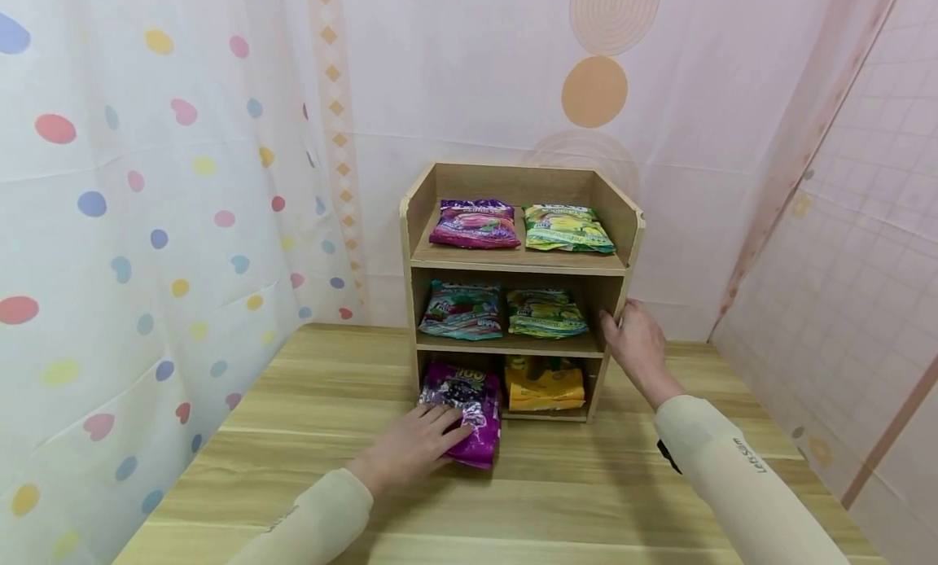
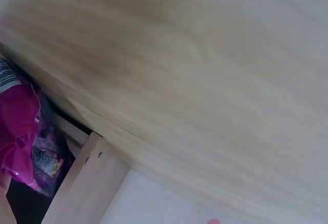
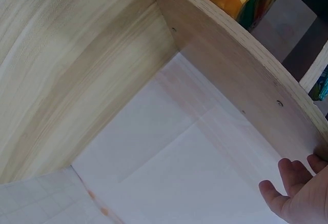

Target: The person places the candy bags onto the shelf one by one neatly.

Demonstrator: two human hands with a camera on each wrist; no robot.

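A small wooden shelf [image 1: 520, 260] with three levels stands on the table. At its lower left opening, my left hand [image 1: 410, 447] holds a shiny purple candy bag [image 1: 479, 447], fingers over its upper face. That bag is partly inside and sticks out past the front; in the left wrist view the purple bag [image 2: 20, 126] shows at the left edge, by the side panel [image 2: 87, 178]. My right hand [image 1: 637, 345] grips the shelf's right side panel, thumb at the front edge. In the right wrist view several fingers [image 3: 294, 180] show outside the panel [image 3: 246, 80].
An orange-yellow bag [image 1: 545, 386] lies in the lower right compartment. The middle level holds a teal bag [image 1: 462, 311] and a green-yellow bag [image 1: 545, 313]. On top lie a purple-pink bag [image 1: 476, 225] and a yellow-green bag [image 1: 567, 228]. Patterned curtains [image 1: 469, 76] surround the wood-grain table [image 1: 315, 386].
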